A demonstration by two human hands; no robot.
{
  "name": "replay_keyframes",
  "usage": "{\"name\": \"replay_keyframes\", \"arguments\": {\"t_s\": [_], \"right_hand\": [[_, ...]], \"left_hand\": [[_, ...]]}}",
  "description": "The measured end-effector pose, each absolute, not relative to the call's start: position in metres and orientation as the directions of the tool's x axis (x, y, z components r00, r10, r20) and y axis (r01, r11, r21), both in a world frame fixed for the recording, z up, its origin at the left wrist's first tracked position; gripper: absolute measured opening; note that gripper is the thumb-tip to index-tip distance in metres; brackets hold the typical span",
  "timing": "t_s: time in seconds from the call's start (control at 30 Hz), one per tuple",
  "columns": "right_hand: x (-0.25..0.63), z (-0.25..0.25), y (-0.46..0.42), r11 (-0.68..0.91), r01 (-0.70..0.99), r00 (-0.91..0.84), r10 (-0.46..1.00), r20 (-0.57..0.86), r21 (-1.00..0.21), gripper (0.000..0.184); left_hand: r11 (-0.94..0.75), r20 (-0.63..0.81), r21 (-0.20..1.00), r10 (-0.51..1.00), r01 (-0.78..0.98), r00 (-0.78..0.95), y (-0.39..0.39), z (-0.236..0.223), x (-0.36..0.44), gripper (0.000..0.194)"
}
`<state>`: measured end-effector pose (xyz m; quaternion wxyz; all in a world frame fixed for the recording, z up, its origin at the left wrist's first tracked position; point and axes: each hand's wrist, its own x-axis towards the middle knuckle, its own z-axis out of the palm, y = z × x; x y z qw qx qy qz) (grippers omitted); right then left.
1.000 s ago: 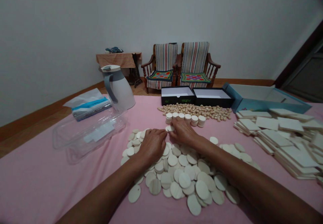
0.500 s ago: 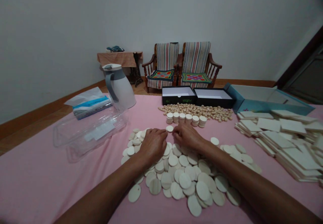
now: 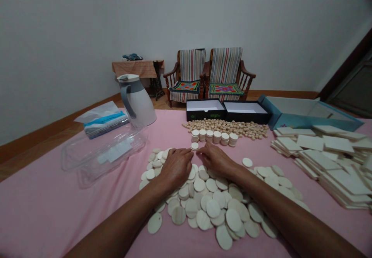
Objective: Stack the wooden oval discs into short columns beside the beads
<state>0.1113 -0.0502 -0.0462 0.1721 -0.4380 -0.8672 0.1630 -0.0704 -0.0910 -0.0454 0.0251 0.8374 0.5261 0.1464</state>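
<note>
A short stack of pale round wooden discs (image 3: pixel 194 146) stands between the fingertips of both hands. My left hand (image 3: pixel 178 167) rests over the left part of a loose pile of wooden discs (image 3: pixel 213 207), its fingers reaching toward the stack's near side. From the right, my right hand (image 3: pixel 216 160) holds its fingertips close beside the same stack; whether they touch it is unclear. Neither hand visibly grips a disc. Just behind is a row of several taller disc stacks (image 3: pixel 217 136). Both palms hide part of the pile.
Behind the stacks lie many small wooden beads (image 3: pixel 226 127), then two black open boxes (image 3: pixel 205 114). A blue box (image 3: pixel 308 112) and square wooden pieces (image 3: pixel 334 161) are at right. Leftward stand a jug (image 3: pixel 141 103), clear plastic trays (image 3: pixel 107 159) and a tissue pack (image 3: pixel 104 120).
The disc between my hands now sits slightly farther back and shows as a short stack. My right hand has shifted slightly and its fingertips point more toward the stack; my left hand barely moved.
</note>
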Motion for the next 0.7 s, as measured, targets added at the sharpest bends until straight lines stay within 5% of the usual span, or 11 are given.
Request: {"name": "replay_keyframes", "arguments": {"t_s": [0.2,0.37,0.7], "right_hand": [[0.124,-0.031,-0.053,0.574,0.593,-0.665,0.745,0.059,-0.564,0.03],[0.124,-0.024,-0.061,0.574,0.619,-0.706,0.706,-0.059,-0.536,0.038],[0.126,-0.027,-0.049,0.502,0.6,-0.627,0.778,0.023,-0.622,0.024]], "left_hand": [[-0.417,0.23,0.213,0.9,0.884,0.37,-0.091,-0.046,-0.07,0.03],[-0.416,0.224,0.22,0.902,0.882,0.37,-0.092,-0.045,-0.069,0.028],[-0.423,0.217,0.211,0.899,0.881,0.38,-0.093,-0.042,-0.069,0.027]]}}
